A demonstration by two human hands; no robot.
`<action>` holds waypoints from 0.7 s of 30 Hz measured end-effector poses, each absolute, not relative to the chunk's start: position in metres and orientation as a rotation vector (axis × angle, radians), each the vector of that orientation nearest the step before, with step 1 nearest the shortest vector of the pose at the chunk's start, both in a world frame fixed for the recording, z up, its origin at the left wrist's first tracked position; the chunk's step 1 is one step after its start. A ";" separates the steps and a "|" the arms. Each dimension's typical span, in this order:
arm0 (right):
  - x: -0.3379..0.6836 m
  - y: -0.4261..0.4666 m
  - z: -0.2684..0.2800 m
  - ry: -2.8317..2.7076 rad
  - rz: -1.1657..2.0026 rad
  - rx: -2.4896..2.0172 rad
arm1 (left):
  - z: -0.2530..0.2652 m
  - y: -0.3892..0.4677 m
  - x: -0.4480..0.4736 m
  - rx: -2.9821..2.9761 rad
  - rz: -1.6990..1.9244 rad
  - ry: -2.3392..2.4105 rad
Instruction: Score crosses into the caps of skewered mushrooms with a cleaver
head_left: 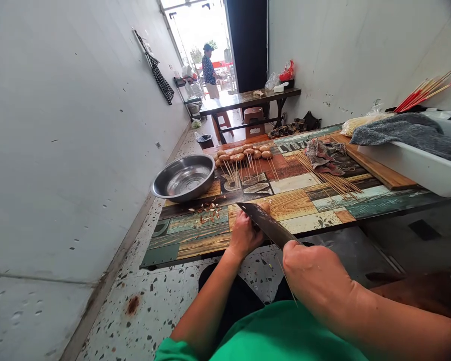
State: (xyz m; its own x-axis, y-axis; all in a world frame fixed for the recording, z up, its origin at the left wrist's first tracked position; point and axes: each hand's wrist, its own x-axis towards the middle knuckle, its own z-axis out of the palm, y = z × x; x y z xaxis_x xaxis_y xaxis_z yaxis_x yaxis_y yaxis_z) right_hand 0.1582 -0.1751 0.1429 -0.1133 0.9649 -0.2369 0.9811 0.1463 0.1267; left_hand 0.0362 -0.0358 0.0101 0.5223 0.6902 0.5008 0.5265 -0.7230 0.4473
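Note:
My right hand point(311, 268) is wrapped round the handle of a wide, dark-bladed kitchen knife point(268, 223), its blade slanting up to the left. Just behind the blade, my left hand point(245, 234) is closed on a skewered brown food piece point(265, 206), mostly hidden by the knife and fingers. A thin wooden skewer point(285, 278) runs down from there between my hands. Pale and brown shavings point(210, 213) lie on the table to the left. Farther back, several brown oval food pieces point(244, 153) on skewers sit in a cluster.
A steel basin point(184, 178) stands on the patchwork-patterned table point(289, 203), left of the cluster. To the right are loose skewers point(330, 180), a crumpled cloth point(321, 155), a wooden board point(379, 165) and a white tub point(417, 165) under a grey towel point(409, 133). A person point(209, 70) stands near the doorway.

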 end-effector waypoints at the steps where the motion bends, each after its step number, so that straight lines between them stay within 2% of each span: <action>1: 0.157 -0.175 0.143 2.171 -0.090 1.874 | 0.010 -0.036 0.036 2.531 0.991 1.019; 15: 0.137 -0.161 0.152 2.207 -0.161 1.820 | 0.011 -0.034 0.037 2.552 1.080 0.947; 21: 0.157 -0.145 0.177 2.324 -0.200 1.828 | 0.011 -0.034 0.035 2.496 1.046 1.065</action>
State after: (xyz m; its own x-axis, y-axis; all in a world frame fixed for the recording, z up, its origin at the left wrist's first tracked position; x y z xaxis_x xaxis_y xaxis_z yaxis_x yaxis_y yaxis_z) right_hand 0.1571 -0.1454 0.1771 -0.2294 0.9479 -0.2212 0.9717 0.2361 0.0040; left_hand 0.0355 -0.0344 0.0109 0.4805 0.7031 0.5243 0.5370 -0.7085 0.4580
